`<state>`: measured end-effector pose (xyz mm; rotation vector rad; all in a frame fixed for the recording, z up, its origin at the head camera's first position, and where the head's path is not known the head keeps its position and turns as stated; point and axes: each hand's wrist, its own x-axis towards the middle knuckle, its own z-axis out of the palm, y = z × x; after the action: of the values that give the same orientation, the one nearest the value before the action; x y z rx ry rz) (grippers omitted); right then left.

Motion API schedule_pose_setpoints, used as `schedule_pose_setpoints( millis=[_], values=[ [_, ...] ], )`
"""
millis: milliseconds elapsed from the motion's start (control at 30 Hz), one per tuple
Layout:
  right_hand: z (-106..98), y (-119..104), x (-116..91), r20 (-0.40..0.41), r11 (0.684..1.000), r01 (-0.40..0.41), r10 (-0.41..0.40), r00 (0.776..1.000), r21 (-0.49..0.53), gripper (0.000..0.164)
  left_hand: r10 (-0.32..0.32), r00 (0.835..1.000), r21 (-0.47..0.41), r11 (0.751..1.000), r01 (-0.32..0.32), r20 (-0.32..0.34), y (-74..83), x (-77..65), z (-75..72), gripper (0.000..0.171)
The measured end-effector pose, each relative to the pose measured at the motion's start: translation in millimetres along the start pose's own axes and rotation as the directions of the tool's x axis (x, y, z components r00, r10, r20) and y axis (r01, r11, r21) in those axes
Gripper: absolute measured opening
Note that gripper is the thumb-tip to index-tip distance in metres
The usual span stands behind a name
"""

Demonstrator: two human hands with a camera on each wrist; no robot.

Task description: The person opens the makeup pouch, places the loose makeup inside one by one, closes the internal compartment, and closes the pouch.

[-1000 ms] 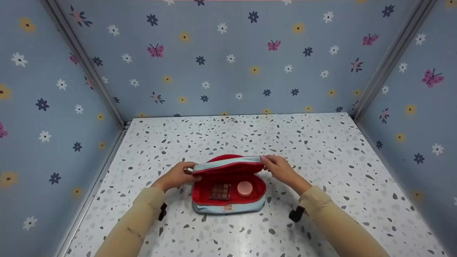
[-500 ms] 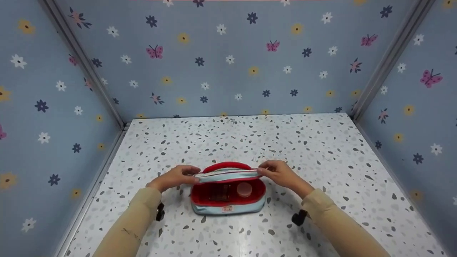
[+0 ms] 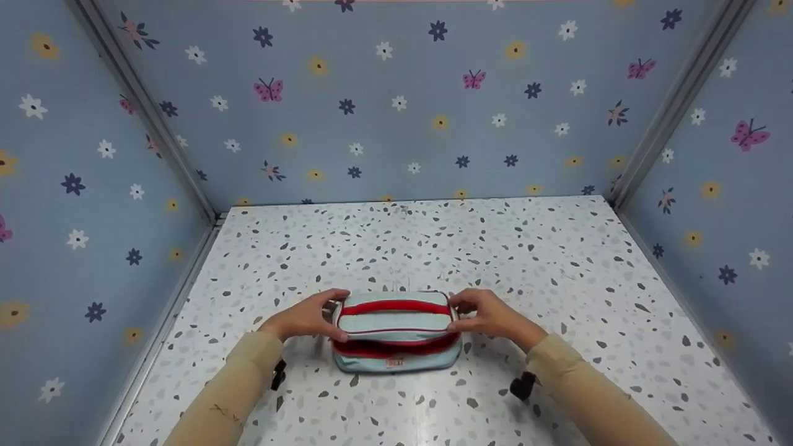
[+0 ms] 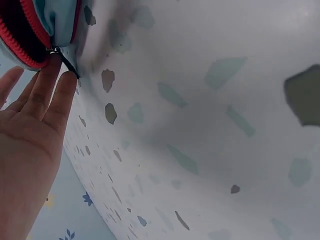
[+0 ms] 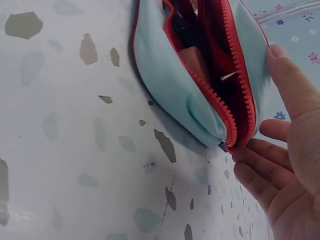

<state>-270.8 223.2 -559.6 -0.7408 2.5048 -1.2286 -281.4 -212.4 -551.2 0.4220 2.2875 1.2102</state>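
Note:
A light-blue cosmetic bag [image 3: 396,322] with red zip edging and a red top handle [image 3: 396,306] sits on the table, its lid lowered and a narrow gap left along the front. My left hand [image 3: 305,317] holds the lid's left end, thumb at the front corner. At the opposite end my right hand [image 3: 492,314] holds the lid, its thumb on the lid's side in the right wrist view. Through the unzipped mouth there, a pinkish round item [image 5: 194,62] shows inside. By the left fingers hangs a dark zip pull [image 4: 69,66].
The white speckled table [image 3: 396,248] meets blue flowered panels [image 3: 396,111] at the back and both sides. Metal corner posts [image 3: 669,111] stand between the panels. A black wrist device [image 3: 523,385] is below the right forearm.
Both hands have brought the bag's lid forward and down. The palette and round compact, visible inside earlier, are now covered in the head view, and the lid's top with its handle faces up.

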Motion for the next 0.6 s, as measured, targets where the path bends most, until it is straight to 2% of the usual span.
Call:
schedule_pose_setpoints(
  millis=[267, 433, 600],
  values=[
    [4, 4, -3, 0.008, 0.996, 0.03, -0.03, 1.0, -0.085, 0.061, 0.021, 0.998, 0.06, 0.998, -0.017, -0.055, -4.3, 0.8, 12.0, 0.115],
    [5, 3, -6, -0.012, 0.995, 0.004, -0.006, 1.0, -0.099, 0.064, 0.048, 0.993, 0.102, 0.994, -0.038, -0.105, -4.3, 6.4, 20.5, 0.121],
    [3, 4, -7, -0.049, 0.994, -0.034, 0.029, 0.998, -0.104, 0.065, 0.06, 0.988, 0.102, 0.994, -0.046, -0.14, -1.4, 10.6, 26.2, 0.125]
  ],
)
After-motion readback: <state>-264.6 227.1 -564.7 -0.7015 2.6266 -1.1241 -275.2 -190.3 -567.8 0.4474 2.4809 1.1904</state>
